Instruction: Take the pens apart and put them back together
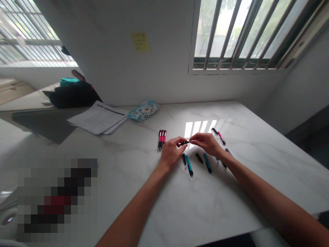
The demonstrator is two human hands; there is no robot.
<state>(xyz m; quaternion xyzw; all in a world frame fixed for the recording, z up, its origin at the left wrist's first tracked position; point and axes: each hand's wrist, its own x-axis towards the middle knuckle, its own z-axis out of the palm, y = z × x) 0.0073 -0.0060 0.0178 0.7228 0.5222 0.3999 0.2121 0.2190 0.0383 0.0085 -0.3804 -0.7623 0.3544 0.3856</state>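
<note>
Both forearms reach forward, left hand [171,151] and right hand [207,142] fingers pinching one pen [184,143] between them.

Pink-and-black pens [161,139] lie just left of the left hand [171,152]; teal-and-black pens [189,165] lie below it on white marble [205,206].

A stack of papers [99,118], a blue packet [143,111] and a black bag [72,95] lie by the wall.

A small pen [184,143] with a black end and a pink part is held level just above the white tabletop, pinched at either end between both hands.
</note>
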